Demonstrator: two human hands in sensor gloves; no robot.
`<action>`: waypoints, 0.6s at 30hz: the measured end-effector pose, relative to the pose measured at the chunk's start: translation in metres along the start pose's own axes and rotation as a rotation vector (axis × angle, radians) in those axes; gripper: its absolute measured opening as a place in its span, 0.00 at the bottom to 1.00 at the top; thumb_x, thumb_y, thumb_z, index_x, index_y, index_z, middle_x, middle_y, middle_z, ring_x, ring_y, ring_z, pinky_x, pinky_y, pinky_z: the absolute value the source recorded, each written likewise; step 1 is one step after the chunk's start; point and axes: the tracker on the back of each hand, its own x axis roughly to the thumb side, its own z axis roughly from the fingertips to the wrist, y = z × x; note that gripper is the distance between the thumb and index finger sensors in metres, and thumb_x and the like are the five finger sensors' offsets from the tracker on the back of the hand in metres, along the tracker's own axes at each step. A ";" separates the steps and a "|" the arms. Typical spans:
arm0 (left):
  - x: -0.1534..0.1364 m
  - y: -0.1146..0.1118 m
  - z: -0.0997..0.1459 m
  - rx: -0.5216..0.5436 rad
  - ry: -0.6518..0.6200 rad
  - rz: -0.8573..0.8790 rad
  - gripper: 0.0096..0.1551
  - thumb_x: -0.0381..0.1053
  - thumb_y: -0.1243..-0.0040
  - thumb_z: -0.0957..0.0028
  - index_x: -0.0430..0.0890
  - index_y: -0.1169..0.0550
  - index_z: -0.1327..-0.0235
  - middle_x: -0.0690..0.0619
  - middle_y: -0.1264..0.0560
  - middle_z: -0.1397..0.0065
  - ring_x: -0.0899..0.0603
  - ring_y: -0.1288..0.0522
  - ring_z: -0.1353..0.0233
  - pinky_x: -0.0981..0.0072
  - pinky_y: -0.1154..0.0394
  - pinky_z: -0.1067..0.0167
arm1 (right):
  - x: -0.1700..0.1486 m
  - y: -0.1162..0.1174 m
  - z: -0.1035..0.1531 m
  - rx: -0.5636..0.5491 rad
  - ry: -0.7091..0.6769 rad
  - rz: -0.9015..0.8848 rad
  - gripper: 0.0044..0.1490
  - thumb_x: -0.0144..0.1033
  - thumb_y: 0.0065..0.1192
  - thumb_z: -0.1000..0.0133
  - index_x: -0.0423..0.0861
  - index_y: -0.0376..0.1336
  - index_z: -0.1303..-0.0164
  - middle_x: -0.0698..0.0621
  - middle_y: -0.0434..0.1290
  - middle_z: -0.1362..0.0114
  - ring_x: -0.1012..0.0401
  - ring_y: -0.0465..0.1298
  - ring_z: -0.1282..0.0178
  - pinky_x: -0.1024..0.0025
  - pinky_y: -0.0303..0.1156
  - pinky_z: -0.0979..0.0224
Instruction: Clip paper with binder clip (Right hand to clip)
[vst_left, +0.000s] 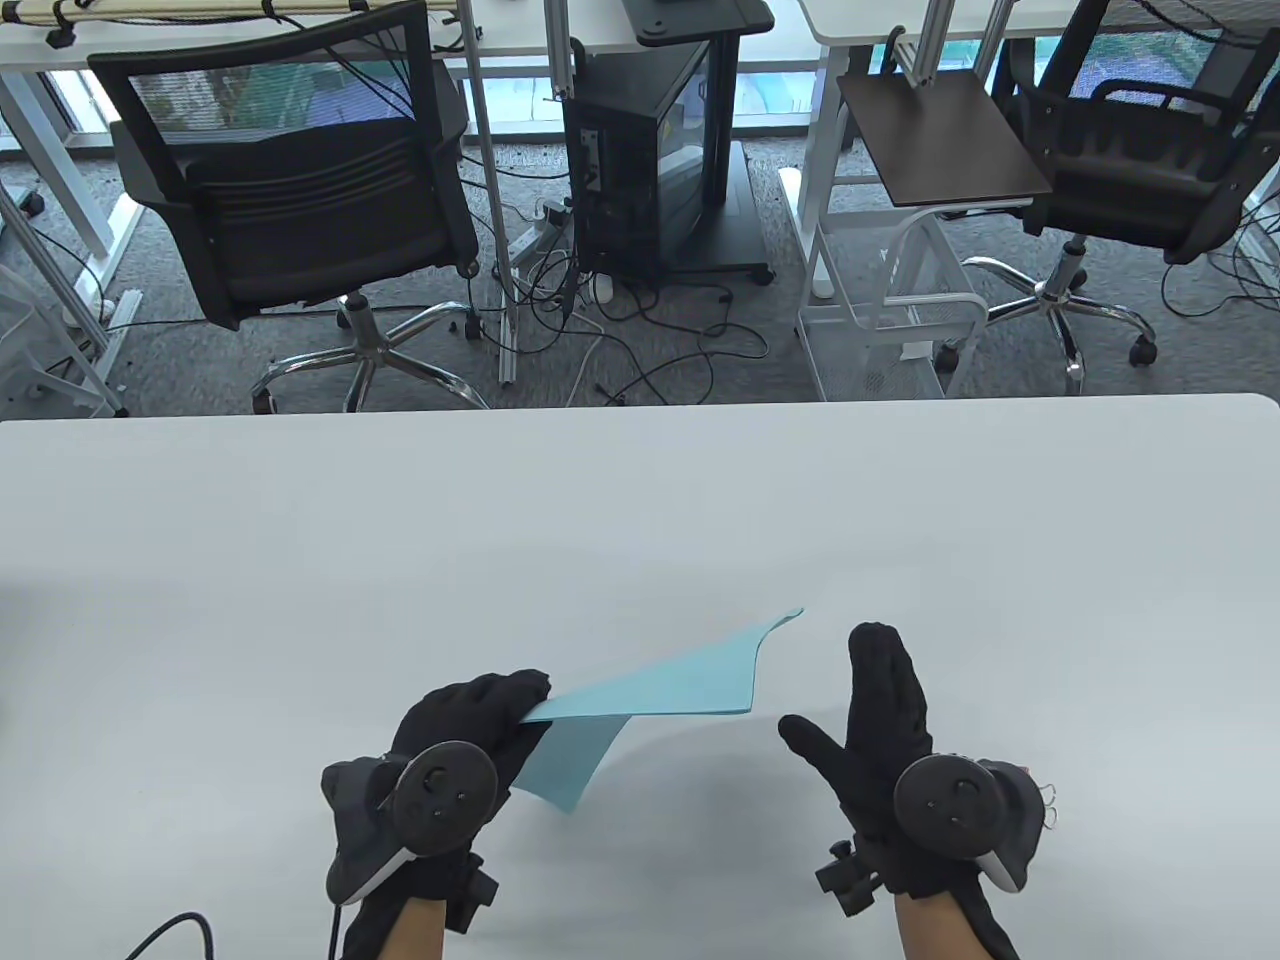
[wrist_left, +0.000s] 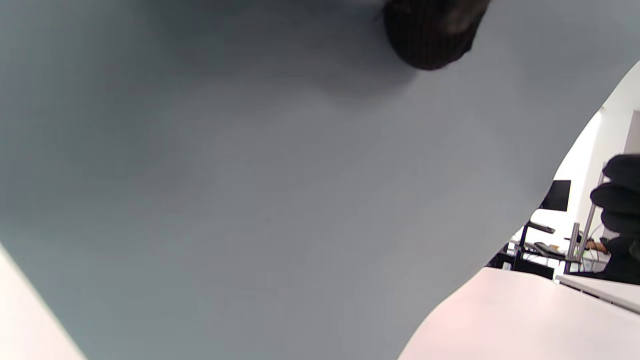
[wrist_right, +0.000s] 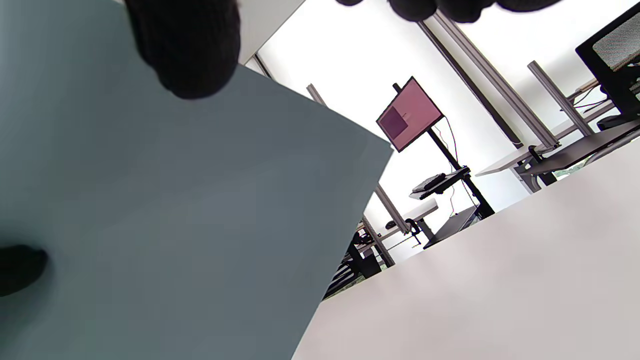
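Observation:
A light blue sheet of paper (vst_left: 660, 690) is held up off the white table (vst_left: 640, 500), bent, with one corner hanging down. My left hand (vst_left: 530, 705) grips it at its left edge; one fingertip (wrist_left: 430, 35) presses on its underside (wrist_left: 250, 175). My right hand (vst_left: 832, 682) is open just right of the paper's right edge, fingers straight, thumb (wrist_right: 185, 50) spread toward the sheet (wrist_right: 150, 200); I cannot tell if it touches. Thin wire loops (vst_left: 1048, 805), seemingly the binder clip's handles, peek out right of the right tracker; the rest is hidden.
The table's far edge runs across the middle of the table view. Beyond it stand office chairs (vst_left: 300, 200), a computer case (vst_left: 640, 170), a white wire cart (vst_left: 890, 300) and floor cables. A black cable (vst_left: 170, 935) lies at the table's near left.

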 end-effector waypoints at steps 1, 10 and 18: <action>0.001 0.001 0.000 -0.004 -0.010 -0.017 0.21 0.61 0.47 0.37 0.61 0.23 0.34 0.63 0.19 0.33 0.44 0.19 0.31 0.46 0.27 0.28 | 0.001 0.000 0.000 0.015 -0.013 0.006 0.70 0.48 0.61 0.39 0.17 0.28 0.17 0.11 0.34 0.19 0.17 0.40 0.26 0.22 0.44 0.30; 0.030 0.002 0.003 -0.059 -0.194 -0.150 0.21 0.63 0.47 0.41 0.66 0.22 0.36 0.67 0.19 0.34 0.46 0.20 0.29 0.47 0.27 0.27 | 0.002 0.008 -0.003 0.182 -0.116 -0.110 0.46 0.43 0.64 0.40 0.49 0.47 0.15 0.25 0.39 0.13 0.26 0.40 0.19 0.29 0.44 0.24; 0.011 -0.003 0.006 0.189 0.020 0.039 0.47 0.71 0.50 0.43 0.54 0.44 0.12 0.52 0.39 0.10 0.34 0.38 0.14 0.32 0.45 0.21 | -0.012 0.004 -0.004 0.170 -0.080 -0.242 0.25 0.35 0.61 0.38 0.45 0.69 0.31 0.45 0.81 0.36 0.46 0.82 0.40 0.47 0.77 0.39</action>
